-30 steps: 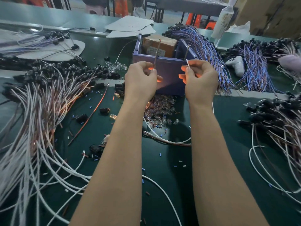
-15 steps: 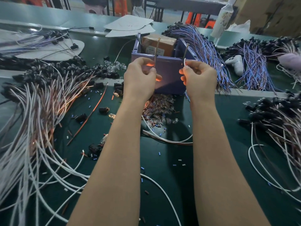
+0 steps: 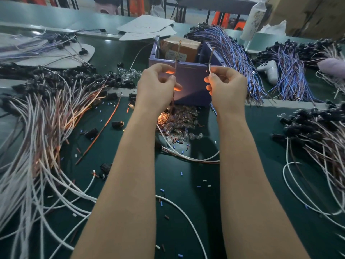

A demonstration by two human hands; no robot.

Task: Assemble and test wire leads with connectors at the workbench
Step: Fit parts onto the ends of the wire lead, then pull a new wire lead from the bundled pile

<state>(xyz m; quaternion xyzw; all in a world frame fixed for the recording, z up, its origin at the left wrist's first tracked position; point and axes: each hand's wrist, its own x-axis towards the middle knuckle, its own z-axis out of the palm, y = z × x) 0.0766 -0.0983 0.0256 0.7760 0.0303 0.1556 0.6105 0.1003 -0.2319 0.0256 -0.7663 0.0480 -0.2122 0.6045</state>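
My left hand (image 3: 155, 86) pinches a brown wire lead (image 3: 176, 60) and holds it up against one of two upright metal pins (image 3: 180, 46) rising from the purple box (image 3: 190, 86). An orange glow shows at my left fingertips. My right hand (image 3: 226, 86) pinches a white wire lead (image 3: 210, 69) just below the second pin (image 3: 211, 56). The leads trail down to the green mat below (image 3: 186, 156). Whatever hangs under my left palm is hidden.
A heap of small clear bulbs (image 3: 179, 122) lies before the box. Bundles of white and brown leads with black sockets (image 3: 46, 109) spread on the left and the right (image 3: 321, 131). Blue-purple lead bundles (image 3: 233, 53) lie behind. A white handheld tool (image 3: 268, 71) rests at right.
Both hands have dropped slightly and moved a little apart, so the wire ends sit lower on the pins. The orange glow stays at my left fingertips.
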